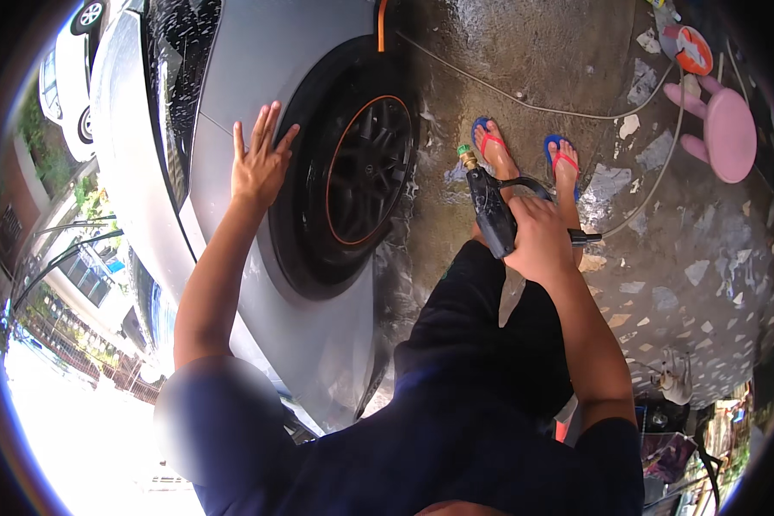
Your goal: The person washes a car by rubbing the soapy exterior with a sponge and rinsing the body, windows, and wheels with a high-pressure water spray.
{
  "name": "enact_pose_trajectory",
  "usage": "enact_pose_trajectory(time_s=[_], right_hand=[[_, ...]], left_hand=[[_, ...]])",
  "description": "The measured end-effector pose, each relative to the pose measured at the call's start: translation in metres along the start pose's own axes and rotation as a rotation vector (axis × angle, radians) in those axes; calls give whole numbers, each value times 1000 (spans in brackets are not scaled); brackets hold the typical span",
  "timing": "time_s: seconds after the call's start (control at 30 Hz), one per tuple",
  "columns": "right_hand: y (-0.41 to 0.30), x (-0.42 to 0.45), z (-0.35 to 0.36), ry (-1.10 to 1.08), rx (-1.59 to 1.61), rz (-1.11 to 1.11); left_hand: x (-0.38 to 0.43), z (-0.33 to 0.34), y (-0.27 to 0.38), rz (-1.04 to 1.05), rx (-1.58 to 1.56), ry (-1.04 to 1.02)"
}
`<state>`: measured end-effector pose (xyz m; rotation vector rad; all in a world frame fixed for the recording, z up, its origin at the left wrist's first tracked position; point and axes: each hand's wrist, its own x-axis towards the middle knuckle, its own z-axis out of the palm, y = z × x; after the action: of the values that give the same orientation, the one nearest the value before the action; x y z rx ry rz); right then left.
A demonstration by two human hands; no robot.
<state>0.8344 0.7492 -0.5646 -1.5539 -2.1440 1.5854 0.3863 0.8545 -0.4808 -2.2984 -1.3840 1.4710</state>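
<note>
My left hand (259, 155) rests with spread fingers on the grey car's body panel (245, 71), at the edge of the wheel arch. Beside its fingertips is the front or rear wheel, with a black tyre (309, 238) and a dark spoked rim (371, 171) ringed by an orange line. My right hand (538, 235) grips the handle of a black pressure washer gun (490, 209). The gun has a brass fitting and a green nozzle tip (462, 150) angled up and to the left. No spray shows at the tip. Water drops and streaks cover the car's dark window.
A thin hose (658, 187) runs from the gun across the wet stone-inlaid floor (677, 258). At the right lie a pink stool (730, 135) and a red-and-white container (693, 51). A small animal (676, 380) is at the lower right. Another car (55, 84) stands far left.
</note>
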Motion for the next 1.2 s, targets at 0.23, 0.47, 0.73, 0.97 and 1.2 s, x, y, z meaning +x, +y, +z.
enact_pose_trajectory(time_s=[0.23, 0.47, 0.73, 0.97, 1.2], right_hand=[[7, -10, 7, 49, 44, 14], [-5, -18, 0, 52, 7, -17], [-6, -12, 6, 65, 9, -15], [-2, -17, 6, 71, 84, 8], [-28, -3, -7, 84, 50, -59]], left_hand=[[7, -11, -7, 37, 0, -46], [9, -5, 6, -8, 13, -65], [68, 2, 4, 52, 21, 28], [11, -10, -5, 85, 57, -118], [122, -1, 22, 82, 214, -137]])
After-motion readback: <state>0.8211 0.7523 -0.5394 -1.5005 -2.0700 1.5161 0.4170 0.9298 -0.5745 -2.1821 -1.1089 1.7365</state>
